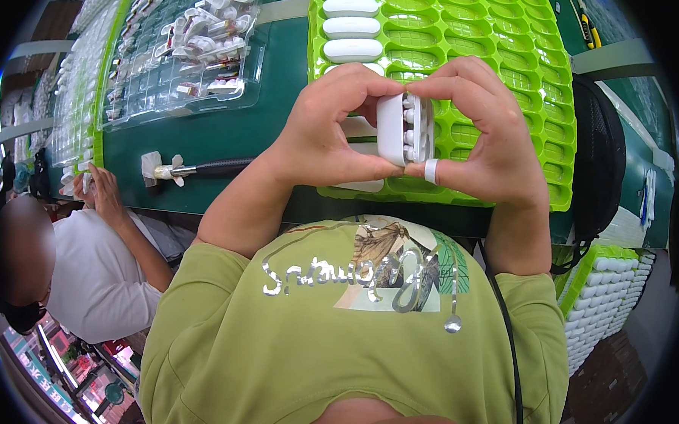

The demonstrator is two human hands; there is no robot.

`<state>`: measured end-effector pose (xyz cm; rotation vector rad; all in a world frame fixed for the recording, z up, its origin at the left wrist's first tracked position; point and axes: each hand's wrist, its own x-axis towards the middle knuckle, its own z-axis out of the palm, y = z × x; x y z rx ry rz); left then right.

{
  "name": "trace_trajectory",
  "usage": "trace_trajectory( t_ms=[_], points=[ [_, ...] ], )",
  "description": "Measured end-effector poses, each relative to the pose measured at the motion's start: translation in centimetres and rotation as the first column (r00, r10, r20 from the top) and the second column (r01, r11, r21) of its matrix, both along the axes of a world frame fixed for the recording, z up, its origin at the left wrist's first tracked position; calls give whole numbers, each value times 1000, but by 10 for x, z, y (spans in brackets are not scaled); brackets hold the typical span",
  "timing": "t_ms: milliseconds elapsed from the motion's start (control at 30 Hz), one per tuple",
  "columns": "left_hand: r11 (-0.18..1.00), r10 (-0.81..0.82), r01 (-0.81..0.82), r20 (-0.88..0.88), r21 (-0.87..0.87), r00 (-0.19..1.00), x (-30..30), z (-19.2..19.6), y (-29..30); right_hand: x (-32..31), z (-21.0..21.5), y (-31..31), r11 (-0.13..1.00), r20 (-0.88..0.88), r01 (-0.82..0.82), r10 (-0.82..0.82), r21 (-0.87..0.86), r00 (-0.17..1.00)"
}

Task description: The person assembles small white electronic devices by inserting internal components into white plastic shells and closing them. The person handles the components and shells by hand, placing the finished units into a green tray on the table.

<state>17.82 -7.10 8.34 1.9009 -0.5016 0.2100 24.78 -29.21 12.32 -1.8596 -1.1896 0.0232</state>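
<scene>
A white earbud charging case [391, 131] is held upright between my two hands, above the near part of a bright green moulded tray [516, 76]. Its lid stands partly raised, and white earbuds [409, 128] show in the gap. My left hand [324, 124] pinches the case's left side between fingers and thumb. From the other side my right hand [494, 139] grips the lid side, with a white band around its thumb. Closed white cases [352, 27] fill the tray's left column; the nearest ones are partly hidden by my left hand.
Left of the green tray, a clear plastic tray [185, 107] holds many loose white earbud parts. A black-handled tool [220, 167] lies near the table edge. A co-worker's hand [104, 194] is at far left. A black bag [596, 155] sits right; stacked trays of white cases [605, 299] stand below.
</scene>
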Motion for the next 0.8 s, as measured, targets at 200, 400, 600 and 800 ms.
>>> trace_trajectory(
  t_ms=[200, 400, 600, 800],
  points=[
    [985, 57, -81, -155, -152, 986, 0, -1, -7, -1, -11, 7, 994, 7, 99, -100, 49, 995],
    [992, -29, 13, -122, -126, 992, 4, -4, 4, -3, -6, 9, 992, 3, 92, -92, 88, 996],
    [935, -106, 16, -236, -355, 966, 5, -6, 7, 1, -3, 1, 982, -213, 120, -87, 145, 973],
    [914, -161, 36, -281, -403, 946, 7, -4, 8, 0, -7, 3, 982, -170, 115, -89, 151, 981]
  ],
)
